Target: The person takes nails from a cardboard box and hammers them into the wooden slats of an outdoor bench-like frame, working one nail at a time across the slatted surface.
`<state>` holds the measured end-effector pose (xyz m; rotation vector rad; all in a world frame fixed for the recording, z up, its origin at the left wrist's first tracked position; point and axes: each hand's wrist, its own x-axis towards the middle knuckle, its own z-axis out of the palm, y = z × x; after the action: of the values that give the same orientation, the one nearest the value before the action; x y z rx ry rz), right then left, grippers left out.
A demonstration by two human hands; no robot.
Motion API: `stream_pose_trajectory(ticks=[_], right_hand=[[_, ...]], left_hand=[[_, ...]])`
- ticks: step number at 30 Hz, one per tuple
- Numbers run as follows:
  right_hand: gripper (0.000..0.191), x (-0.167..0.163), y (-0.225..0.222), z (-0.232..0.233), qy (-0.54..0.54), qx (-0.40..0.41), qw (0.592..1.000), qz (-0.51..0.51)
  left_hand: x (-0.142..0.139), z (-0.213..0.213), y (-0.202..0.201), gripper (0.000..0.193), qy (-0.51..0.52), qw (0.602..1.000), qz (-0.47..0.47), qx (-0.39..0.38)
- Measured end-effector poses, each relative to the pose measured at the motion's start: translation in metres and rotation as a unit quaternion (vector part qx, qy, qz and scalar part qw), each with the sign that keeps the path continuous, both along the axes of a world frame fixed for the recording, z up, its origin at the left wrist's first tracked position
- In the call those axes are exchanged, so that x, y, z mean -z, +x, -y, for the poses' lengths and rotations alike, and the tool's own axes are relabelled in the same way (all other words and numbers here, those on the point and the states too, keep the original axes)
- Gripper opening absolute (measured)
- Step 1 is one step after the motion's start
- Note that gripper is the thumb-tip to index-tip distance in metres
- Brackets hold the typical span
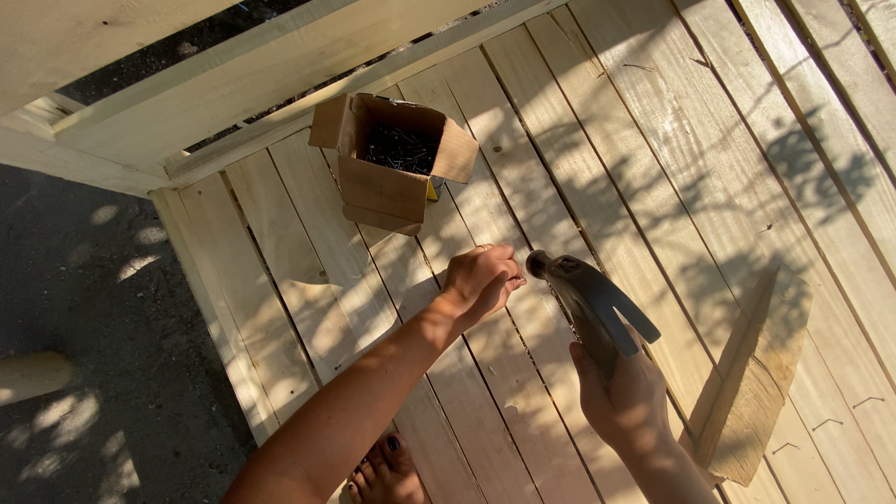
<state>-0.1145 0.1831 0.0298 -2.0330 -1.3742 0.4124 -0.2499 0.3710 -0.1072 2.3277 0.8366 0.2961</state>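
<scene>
My right hand [623,399] grips a claw hammer [586,299] just below its head, the striking face pointing toward my left hand. My left hand [481,278] has its fingertips pinched together on the pale wooden planks [644,140], right beside the hammer face; a nail between the fingers is too small to make out. An open cardboard box [392,168] holding dark nails stands on the planks a little beyond my left hand.
A loose, pointed offcut of board [758,383] lies on the planks to the right of my right hand. A wooden rail [280,65] runs along the far edge. Dark ground [84,308] lies to the left, and bare toes [387,471] show at the bottom.
</scene>
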Motion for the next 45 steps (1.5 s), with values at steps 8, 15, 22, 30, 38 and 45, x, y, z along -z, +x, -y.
stream_pose_trajectory(ticks=[8,15,22,30,38,45], right_hand=[[0.037,0.009,0.012,-0.001,-0.192,0.081,0.978,0.003],[0.045,0.021,0.014,0.005,-0.103,0.063,0.993,-0.014],[0.038,0.021,-0.001,0.006,-0.188,0.052,0.981,0.013],[0.034,0.006,-0.01,-0.004,-0.164,0.057,0.985,0.009],[0.04,0.007,-0.006,-0.008,-0.074,0.045,0.996,0.021],[0.035,0.027,-0.001,-0.007,-0.227,0.05,0.972,0.035]], left_hand=[[0.004,-0.012,-0.009,0.013,-0.12,0.988,0.095,0.005],[-0.033,-0.012,-0.004,0.003,0.031,0.999,0.005,0.041],[-0.03,-0.012,0.006,0.003,0.057,0.996,-0.056,0.049],[-0.044,-0.015,0.011,0.009,-0.283,0.953,0.068,-0.077],[-0.064,-0.021,0.011,0.016,-0.449,0.882,0.083,-0.118],[-0.067,-0.026,0.006,0.017,-0.489,0.848,0.143,-0.148]])
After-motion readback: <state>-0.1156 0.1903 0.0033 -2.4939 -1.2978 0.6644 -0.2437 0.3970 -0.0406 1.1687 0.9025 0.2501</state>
